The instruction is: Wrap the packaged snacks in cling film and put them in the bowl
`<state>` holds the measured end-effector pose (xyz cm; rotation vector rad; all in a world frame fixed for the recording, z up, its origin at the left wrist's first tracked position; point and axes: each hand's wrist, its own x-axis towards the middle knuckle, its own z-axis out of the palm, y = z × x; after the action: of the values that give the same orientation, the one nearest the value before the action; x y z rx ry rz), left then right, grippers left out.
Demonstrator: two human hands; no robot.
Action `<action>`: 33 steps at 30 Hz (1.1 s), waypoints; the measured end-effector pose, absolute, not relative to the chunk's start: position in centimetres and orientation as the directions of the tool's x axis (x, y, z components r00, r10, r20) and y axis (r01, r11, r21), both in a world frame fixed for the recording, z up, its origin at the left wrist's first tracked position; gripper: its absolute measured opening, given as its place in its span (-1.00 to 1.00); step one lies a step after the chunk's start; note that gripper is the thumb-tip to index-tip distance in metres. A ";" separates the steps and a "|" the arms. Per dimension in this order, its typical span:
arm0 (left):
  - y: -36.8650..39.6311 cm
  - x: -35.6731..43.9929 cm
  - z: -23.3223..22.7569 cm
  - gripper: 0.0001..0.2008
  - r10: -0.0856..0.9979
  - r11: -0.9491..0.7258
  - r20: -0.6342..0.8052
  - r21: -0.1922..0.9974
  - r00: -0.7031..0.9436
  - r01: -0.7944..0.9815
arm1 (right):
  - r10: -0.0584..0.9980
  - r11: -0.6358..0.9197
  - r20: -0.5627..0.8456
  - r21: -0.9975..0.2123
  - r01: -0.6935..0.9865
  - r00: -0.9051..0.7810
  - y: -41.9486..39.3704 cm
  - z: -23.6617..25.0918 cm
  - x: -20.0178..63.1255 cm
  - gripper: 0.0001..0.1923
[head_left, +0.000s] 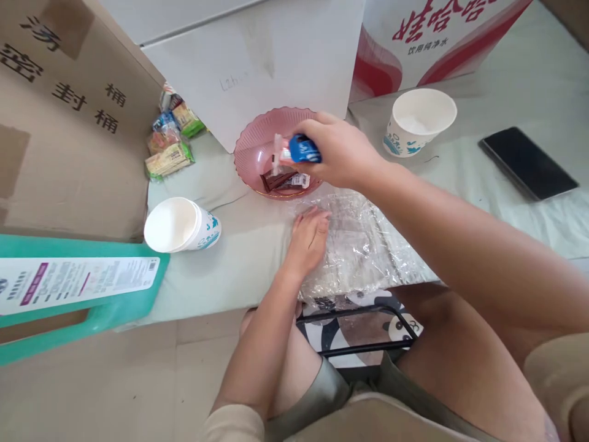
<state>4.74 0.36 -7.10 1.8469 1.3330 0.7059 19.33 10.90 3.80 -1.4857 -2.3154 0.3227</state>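
Note:
My right hand (338, 147) is closed around small wrapped snacks, one in a blue wrapper (305, 149) and one in a clear and pink wrapper (281, 153). It hangs over the pink ribbed bowl (251, 138), in which a dark brown packet (278, 182) with a white label lies. In front of the bowl, my left hand (310, 239) lies with fingers stretched out at the left edge of a crinkled clear plastic bag (356, 245). Whether the bag holds anything is hard to make out.
Paper cups stand left (172, 226) and right (421, 116); a black phone (529, 162) lies at right. Several snack packets (170, 159) sit beside a cardboard box (78, 153). A white box (257, 67) and a red-white carton (423, 46) stand behind. A green container (119, 294) is front left.

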 end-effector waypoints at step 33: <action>-1.5 3.2 -6.3 -0.53 0.812 -0.570 0.512 0.596 0.279 0.566 | 0.977 0.203 0.141 -0.412 0.888 -0.159 1.3 -6.2 29.4 -0.45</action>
<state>3.20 -1.53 -6.34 2.2555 1.2601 1.1783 29.38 1.27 -6.21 -1.7430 -2.1138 0.3288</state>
